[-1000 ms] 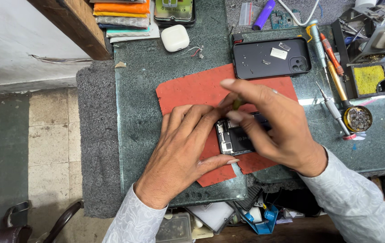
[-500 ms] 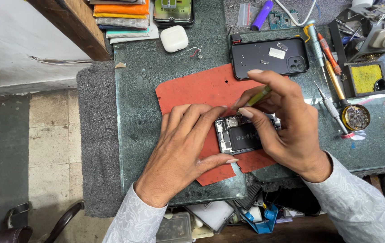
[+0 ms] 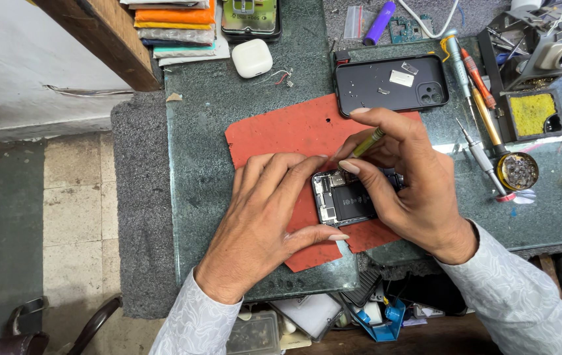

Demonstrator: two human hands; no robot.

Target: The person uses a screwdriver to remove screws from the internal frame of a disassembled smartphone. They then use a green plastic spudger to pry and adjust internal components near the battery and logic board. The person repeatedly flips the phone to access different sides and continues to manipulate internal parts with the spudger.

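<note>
Red mat (image 3: 281, 135) under my work. Yellow-green screwdriver (image 3: 367, 142). Black phone case (image 3: 389, 84). Yellow sponge (image 3: 532, 113). White earbud case (image 3: 252, 58). My sleeves (image 3: 195, 322) pale grey, leaf-patterned.

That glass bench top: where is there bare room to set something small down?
Bare glass lies left of the red mat, below the white earbud case. Another patch sits right of the right hand. The top right, around the screwdrivers, is crowded.
</note>
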